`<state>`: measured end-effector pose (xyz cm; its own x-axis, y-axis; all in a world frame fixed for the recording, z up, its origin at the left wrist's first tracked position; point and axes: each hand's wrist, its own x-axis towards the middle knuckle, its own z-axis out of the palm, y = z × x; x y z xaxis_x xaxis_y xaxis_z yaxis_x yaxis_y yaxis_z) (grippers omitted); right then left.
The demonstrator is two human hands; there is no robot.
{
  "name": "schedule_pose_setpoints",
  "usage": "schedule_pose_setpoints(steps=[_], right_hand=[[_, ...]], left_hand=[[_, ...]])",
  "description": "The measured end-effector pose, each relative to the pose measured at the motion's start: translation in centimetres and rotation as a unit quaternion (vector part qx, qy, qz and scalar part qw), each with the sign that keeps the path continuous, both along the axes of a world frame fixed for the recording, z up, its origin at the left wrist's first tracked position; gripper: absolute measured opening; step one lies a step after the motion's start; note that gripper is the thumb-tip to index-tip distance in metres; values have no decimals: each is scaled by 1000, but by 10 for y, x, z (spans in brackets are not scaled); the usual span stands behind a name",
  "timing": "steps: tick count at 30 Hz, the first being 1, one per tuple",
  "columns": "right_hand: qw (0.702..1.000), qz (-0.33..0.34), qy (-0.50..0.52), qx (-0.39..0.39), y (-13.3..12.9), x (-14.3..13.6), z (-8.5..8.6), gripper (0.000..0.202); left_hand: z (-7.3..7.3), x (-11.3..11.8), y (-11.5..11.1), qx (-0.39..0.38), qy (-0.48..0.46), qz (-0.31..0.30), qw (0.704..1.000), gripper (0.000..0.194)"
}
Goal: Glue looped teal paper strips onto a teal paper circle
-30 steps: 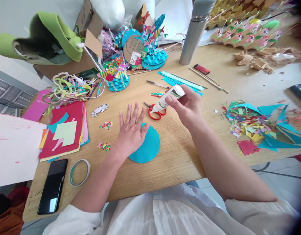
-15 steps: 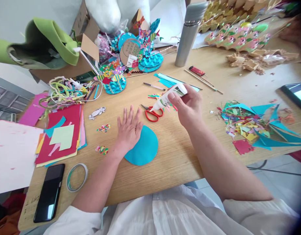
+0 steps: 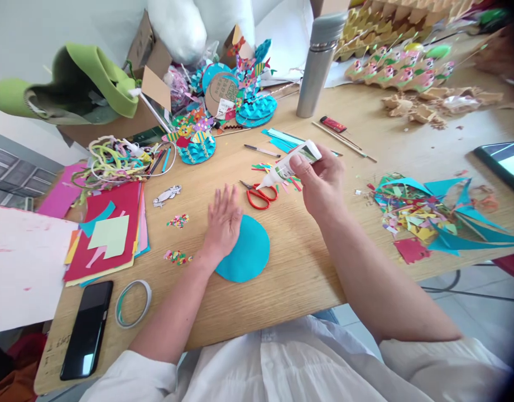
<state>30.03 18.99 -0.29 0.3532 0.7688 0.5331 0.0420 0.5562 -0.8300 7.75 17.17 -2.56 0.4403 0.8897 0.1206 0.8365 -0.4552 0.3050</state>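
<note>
A round blue paper disc (image 3: pixel 250 251) lies flat on the wooden table in front of me. My left hand (image 3: pixel 224 226) is open, fingers stretched out, over the disc's upper left edge; whether the palm presses on it I cannot tell. In my right hand (image 3: pixel 321 181) is a white glue bottle (image 3: pixel 294 160), tilted with its nozzle down to the left. The nozzle tip appears just above red-handled scissors (image 3: pixel 260 196). Small strips of coloured paper (image 3: pixel 265 166) lie behind the scissors, partly hidden by the bottle.
Left stand coloured paper sheets (image 3: pixel 101 240), a phone (image 3: pixel 87 329) and a tape roll (image 3: pixel 133 303). Small confetti piles (image 3: pixel 178 221) lie left of my hand. A grey flask (image 3: pixel 319 67) stands at the back. Paper scraps (image 3: pixel 416 215) cover the right side.
My left hand has shifted slightly to the right and its fingers have drawn closer together. My right hand keeps the glue bottle in nearly the same place. The view has shifted slightly.
</note>
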Motion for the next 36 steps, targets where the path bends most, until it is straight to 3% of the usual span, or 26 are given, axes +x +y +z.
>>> schedule_pose_setpoints(steps=[3,7,11,16,19,22,26,29,33,36], right_hand=[[1000,10,-7,-3,0,1,-2,34],[1000,19,-5,-4,2,2,-4,34],[999,22,30,-16,3,0,-4,32],[998,19,57,-31,2,-3,-1,35],[996,22,72,-42,2,-3,0,37],[995,25,76,-52,1,-3,0,37],[996,20,69,-48,2,-2,-1,35],[997,16,59,-46,3,-1,-1,34],[997,25,53,-53,2,-2,-2,33],[996,26,54,-59,2,-2,-2,36]], left_hand=[[6,-4,-4,41,1,-22,999,54],[-6,0,-16,31,89,-60,994,56],[-16,3,-17,26,97,-26,995,59],[-3,-8,-11,3,-3,38,999,59],[4,-15,-19,33,11,-20,999,60],[-1,-13,-32,15,87,-97,991,68],[-12,-3,-46,19,129,0,992,71],[-6,2,-49,41,107,42,992,68],[9,7,-40,81,49,-17,995,56],[6,13,-29,70,24,-72,995,60]])
